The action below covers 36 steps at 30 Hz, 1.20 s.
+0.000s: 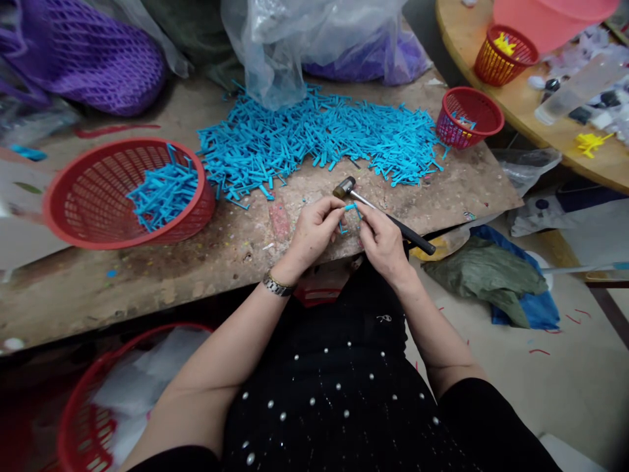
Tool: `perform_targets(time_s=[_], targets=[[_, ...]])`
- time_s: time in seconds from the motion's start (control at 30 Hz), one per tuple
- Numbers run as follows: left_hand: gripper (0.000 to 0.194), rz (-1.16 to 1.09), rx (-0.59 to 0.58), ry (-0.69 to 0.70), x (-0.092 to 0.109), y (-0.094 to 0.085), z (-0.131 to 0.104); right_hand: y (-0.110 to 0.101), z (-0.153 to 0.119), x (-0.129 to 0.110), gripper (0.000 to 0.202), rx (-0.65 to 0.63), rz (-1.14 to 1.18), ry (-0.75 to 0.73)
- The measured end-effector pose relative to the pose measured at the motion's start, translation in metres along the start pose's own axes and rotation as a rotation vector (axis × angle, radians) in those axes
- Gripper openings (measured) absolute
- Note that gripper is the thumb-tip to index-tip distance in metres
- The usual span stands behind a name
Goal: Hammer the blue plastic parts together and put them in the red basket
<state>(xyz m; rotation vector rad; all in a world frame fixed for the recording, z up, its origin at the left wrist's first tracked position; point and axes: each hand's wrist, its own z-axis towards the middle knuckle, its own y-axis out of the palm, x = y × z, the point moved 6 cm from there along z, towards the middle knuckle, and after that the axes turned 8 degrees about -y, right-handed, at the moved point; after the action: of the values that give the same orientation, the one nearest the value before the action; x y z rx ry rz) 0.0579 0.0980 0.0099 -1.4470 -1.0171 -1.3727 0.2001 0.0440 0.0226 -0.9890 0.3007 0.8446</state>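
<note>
Head view: left hand (317,226) and right hand (383,239) pinch blue sticks (350,207) near the table's (236,252) front edge. A hammer (407,231) lies alongside.

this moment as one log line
left hand: holds blue plastic; right hand: holds blue plastic; hammer: lying by right hand; blue pile: beyond hammer

No text is readable; the pale emblem (384,318) on the near black clothing (314,354) and small mark (469,216) on the bench (472,187) at right are illegible.
</note>
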Motion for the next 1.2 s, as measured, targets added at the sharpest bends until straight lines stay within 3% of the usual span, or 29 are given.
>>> perform_targets(time_s=[0.4, 0.73, 0.9, 1.2], targets=[[0.013, 0.18, 0.006, -0.008, 0.002, 0.002, -0.001, 0.003, -0.004, -0.003, 0.044, -0.046, -0.098, -0.029], [0.016, 0.274, -0.003, 0.022, 0.007, 0.0, 0.001, 0.007, -0.009, 0.006, 0.041, -0.003, 0.057, 0.04], [0.012, 0.162, -0.011, 0.027, 0.005, 0.0, 0.002, 0.005, -0.006, 0.007, 0.04, 0.058, 0.114, 0.081], [0.012, 0.03, -0.034, -0.138, -0.017, 0.005, -0.005, 0.003, -0.006, 0.011, 0.036, 0.106, 0.124, 0.164]])
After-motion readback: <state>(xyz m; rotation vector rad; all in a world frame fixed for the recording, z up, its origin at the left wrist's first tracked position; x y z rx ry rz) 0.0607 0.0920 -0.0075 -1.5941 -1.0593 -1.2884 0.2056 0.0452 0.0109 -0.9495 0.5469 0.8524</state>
